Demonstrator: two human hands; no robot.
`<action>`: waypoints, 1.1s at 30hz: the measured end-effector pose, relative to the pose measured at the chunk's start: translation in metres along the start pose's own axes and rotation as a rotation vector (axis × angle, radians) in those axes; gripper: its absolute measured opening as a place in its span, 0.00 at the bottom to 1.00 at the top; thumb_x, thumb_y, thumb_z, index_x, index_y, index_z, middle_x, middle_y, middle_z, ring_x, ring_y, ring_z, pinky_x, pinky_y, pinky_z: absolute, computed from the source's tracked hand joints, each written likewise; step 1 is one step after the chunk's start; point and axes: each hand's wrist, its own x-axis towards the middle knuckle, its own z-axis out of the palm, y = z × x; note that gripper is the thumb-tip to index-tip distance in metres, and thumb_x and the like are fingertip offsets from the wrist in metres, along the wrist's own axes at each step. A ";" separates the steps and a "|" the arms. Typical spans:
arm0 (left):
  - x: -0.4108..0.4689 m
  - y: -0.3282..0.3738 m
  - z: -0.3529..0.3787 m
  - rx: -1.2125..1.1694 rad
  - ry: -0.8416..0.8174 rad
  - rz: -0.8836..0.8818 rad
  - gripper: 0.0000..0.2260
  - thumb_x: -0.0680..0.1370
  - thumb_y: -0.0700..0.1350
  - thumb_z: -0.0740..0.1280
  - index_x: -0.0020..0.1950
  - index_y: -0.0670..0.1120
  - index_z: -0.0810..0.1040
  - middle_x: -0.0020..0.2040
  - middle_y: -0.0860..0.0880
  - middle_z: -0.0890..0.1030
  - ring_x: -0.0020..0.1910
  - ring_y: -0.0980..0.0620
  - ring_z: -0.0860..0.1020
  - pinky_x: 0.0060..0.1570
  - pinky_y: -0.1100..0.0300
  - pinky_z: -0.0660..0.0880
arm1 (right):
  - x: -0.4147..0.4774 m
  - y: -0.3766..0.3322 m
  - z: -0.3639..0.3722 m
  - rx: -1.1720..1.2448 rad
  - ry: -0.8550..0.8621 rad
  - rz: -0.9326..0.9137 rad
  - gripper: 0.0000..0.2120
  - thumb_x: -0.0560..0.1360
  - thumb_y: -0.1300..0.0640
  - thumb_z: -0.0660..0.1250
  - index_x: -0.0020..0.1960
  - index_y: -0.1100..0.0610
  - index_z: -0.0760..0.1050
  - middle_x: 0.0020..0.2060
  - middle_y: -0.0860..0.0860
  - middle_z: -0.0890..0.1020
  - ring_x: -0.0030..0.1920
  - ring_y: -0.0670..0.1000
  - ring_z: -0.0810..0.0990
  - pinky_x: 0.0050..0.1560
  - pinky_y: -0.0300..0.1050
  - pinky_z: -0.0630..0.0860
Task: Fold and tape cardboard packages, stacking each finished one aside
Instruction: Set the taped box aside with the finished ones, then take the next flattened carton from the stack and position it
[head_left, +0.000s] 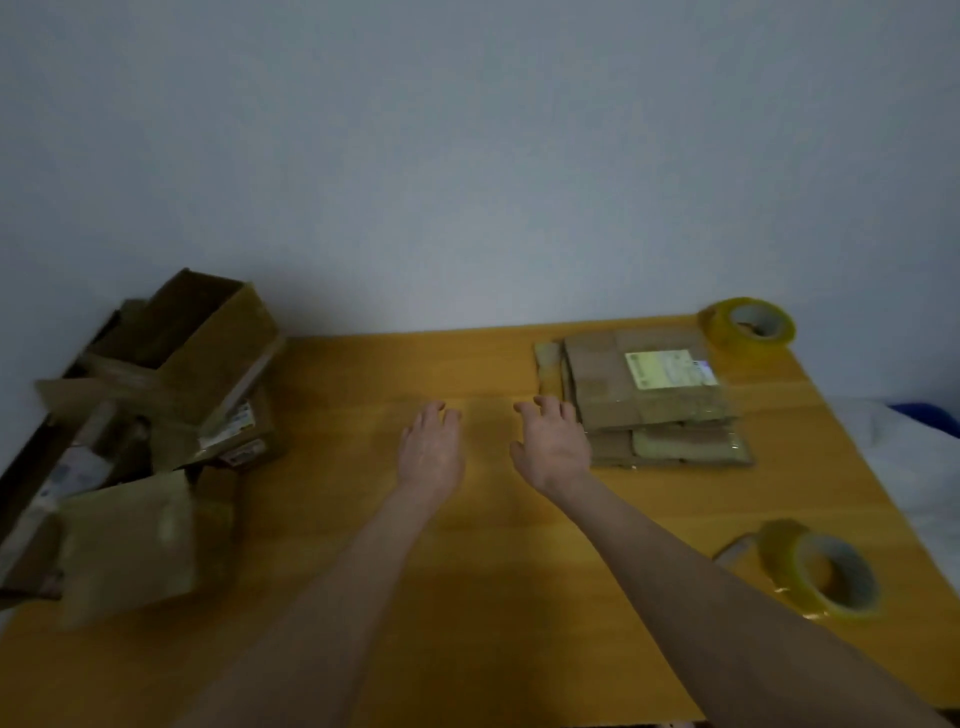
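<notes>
Head view, dim light, some blur.

Hands: left hand (431, 447) and right hand (553, 444) hover side by side over the middle of the worktop (493, 571), palms down. Fingers are straight to loosely spread and point to 12 o'clock. Both are released and grasp nothing.

Stack of folded packages (670, 441): lies flat at 2 o'clock from the worktop centre. Its long axis runs from 9 to 3 o'clock, turned slightly clockwise. The top package (602, 384) carries a pale label (670, 368) on its right half. A lower package juts out from under it toward 6 o'clock. The right hand's outer edge is just beside the stack's left edge; contact cannot be told.

Tape: far tape roll (748, 322) at 1 o'clock, just behind the stack by the back edge, with its core facing up. Near tape roll (826, 574) at 4 o'clock, close to the right edge, tilted, with a loose tail toward 9 o'clock.

Pile of loose boxes (171, 405): at 9 to 10 o'clock, overhanging the left edge. An open box (208, 322) sits tilted on top, with its mouth toward 11 o'clock.

Open room: bare worktop from the hands down to the near edge, between the pile and the stack. The wall (467, 156) closes the back edge.
</notes>
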 end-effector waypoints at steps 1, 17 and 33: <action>0.001 0.026 0.004 0.002 -0.001 0.006 0.20 0.79 0.40 0.60 0.72 0.47 0.65 0.73 0.46 0.62 0.71 0.46 0.64 0.66 0.52 0.64 | -0.002 0.023 -0.007 0.005 -0.003 -0.002 0.24 0.79 0.55 0.62 0.73 0.54 0.62 0.72 0.56 0.62 0.71 0.60 0.59 0.67 0.54 0.66; 0.032 0.244 0.069 -0.075 -0.259 -0.111 0.45 0.72 0.56 0.72 0.78 0.49 0.46 0.78 0.45 0.46 0.77 0.42 0.46 0.71 0.37 0.52 | 0.015 0.259 -0.062 0.283 -0.056 0.252 0.35 0.73 0.49 0.71 0.74 0.53 0.57 0.72 0.56 0.60 0.69 0.61 0.63 0.66 0.55 0.67; 0.115 0.254 0.126 -0.106 -0.282 -0.095 0.46 0.74 0.54 0.71 0.78 0.49 0.41 0.77 0.42 0.38 0.76 0.38 0.43 0.68 0.40 0.65 | 0.116 0.343 -0.046 0.276 -0.133 0.270 0.47 0.72 0.50 0.73 0.78 0.53 0.44 0.72 0.56 0.62 0.65 0.61 0.70 0.58 0.56 0.74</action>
